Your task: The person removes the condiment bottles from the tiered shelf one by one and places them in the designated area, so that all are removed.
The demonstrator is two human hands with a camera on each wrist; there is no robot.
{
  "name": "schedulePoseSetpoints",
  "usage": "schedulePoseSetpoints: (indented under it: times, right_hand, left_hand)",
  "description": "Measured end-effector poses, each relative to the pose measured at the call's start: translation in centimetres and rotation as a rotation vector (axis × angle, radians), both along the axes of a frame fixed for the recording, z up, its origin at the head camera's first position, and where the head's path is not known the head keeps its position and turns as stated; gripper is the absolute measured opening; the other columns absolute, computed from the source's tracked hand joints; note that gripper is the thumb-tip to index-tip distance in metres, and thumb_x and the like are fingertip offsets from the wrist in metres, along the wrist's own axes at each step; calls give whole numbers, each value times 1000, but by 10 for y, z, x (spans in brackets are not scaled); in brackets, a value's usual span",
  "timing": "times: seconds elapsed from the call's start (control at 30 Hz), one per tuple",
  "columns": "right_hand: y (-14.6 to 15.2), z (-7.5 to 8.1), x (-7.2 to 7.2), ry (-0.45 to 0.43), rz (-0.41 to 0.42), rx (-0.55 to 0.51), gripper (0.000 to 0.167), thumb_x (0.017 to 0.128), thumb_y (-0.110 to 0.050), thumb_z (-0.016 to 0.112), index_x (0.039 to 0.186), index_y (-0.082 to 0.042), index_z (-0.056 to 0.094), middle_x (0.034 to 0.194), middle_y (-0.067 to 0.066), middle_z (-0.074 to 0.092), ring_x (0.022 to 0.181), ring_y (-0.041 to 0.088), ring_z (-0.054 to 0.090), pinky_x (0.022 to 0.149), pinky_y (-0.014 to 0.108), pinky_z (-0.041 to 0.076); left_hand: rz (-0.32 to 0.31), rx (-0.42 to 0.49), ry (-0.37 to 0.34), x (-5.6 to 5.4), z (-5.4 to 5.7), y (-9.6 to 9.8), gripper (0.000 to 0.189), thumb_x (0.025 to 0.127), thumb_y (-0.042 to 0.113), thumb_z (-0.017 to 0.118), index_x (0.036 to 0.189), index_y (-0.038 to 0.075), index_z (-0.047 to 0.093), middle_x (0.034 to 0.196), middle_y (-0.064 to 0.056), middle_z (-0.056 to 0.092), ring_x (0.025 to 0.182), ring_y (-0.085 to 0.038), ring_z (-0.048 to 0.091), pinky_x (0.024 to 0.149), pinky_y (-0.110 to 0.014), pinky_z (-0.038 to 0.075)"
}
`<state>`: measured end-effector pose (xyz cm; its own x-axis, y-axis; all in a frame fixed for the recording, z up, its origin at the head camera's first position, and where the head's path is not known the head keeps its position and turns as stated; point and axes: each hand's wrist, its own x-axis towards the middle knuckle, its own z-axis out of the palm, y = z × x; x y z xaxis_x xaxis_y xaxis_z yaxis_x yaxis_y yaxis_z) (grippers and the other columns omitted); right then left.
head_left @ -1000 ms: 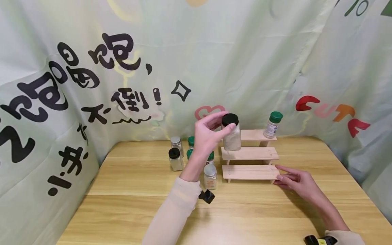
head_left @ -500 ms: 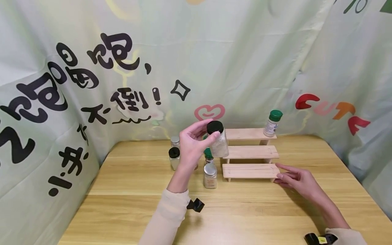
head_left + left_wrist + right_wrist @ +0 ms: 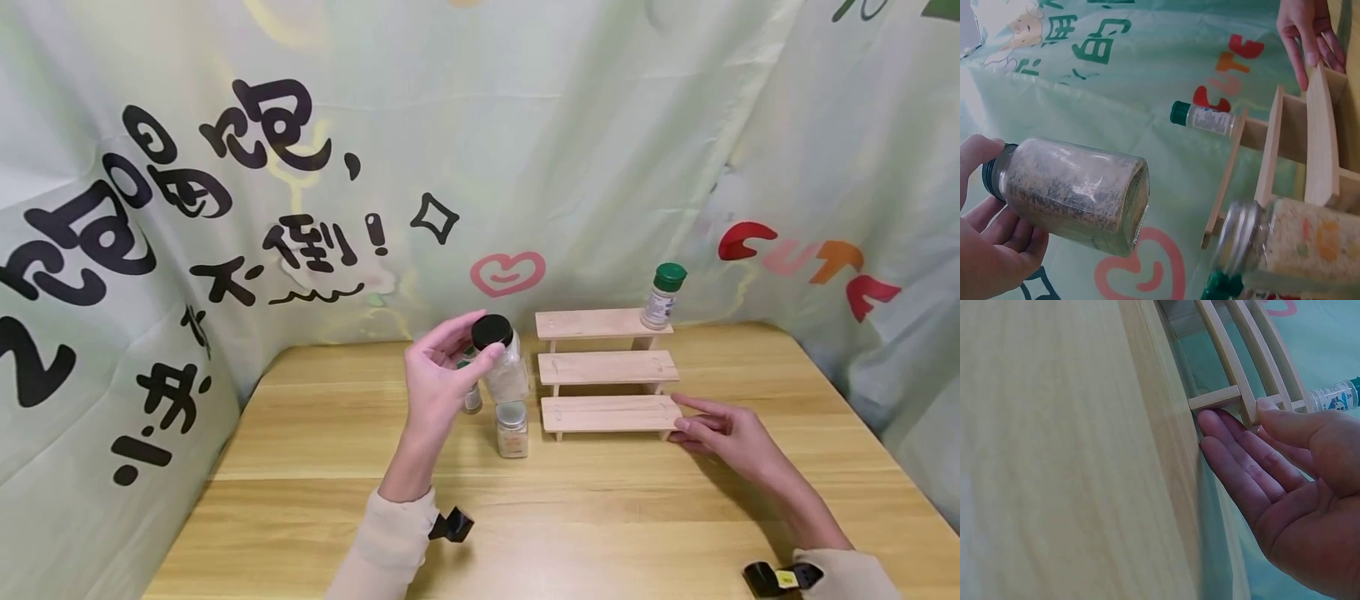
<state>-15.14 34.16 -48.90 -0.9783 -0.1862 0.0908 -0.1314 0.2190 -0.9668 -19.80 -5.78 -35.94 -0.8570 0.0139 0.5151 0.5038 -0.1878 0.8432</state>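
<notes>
My left hand (image 3: 435, 379) holds a square glass jar (image 3: 506, 371) by its black lid, thumb on one side and fingers on the other. In the left wrist view the jar (image 3: 1079, 187) shows dark, grainy contents. It is raised left of a three-tier wooden display rack (image 3: 600, 414). My right hand (image 3: 731, 437) grips the right end of the rack's lowest tier. In the right wrist view, the thumb of that hand (image 3: 1310, 506) touches the tier's edge while fingers lie by its leg. One green-capped spice bottle (image 3: 660, 300) stands on the top tier's right end.
A silver-lidded jar (image 3: 513, 432) stands on the wooden table (image 3: 585, 517), below the held jar in the head view. Behind my left hand, a green-capped bottle (image 3: 471, 396) is partly hidden. A printed cloth (image 3: 615, 167) hangs behind the table.
My left hand has carried the black-lidded jar leftward and lower, from in front of the rack to its left. My right hand stays at the lowest tier.
</notes>
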Motion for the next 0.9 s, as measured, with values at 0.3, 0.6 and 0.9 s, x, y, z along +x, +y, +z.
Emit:
schedulePoseSetpoints:
  times: [0.3,0.6,0.9]
  right_hand:
    - [0,3,-2,4,7,-9,46,102,2,58,143,19,44,105,17,76,91,21,76,78,33,62]
    - [1,1,0,-12,4,-32,45,102,3,58,144,16,47,105,17,76,90,22,76,77,34,62]
    - [0,-1,-1,-38,5,-50,45,103,1,58,146,10,49,106,15,77,92,22,76,78,33,62]
  left_hand:
    - [41,-9,-1,11,-8,-27,41,78,-10,82,117,-7,72,113,-19,74,101,-24,71,95,-35,58]
    - [69,-61,-64,18,-24,-51,40,77,-10,83,116,-5,74,113,-20,74,100,-24,71,92,-32,59]
    - [61,-131,-126,20,-47,-65,41,75,-11,85,115,-6,73,115,-21,73,104,-24,71,96,-36,57]
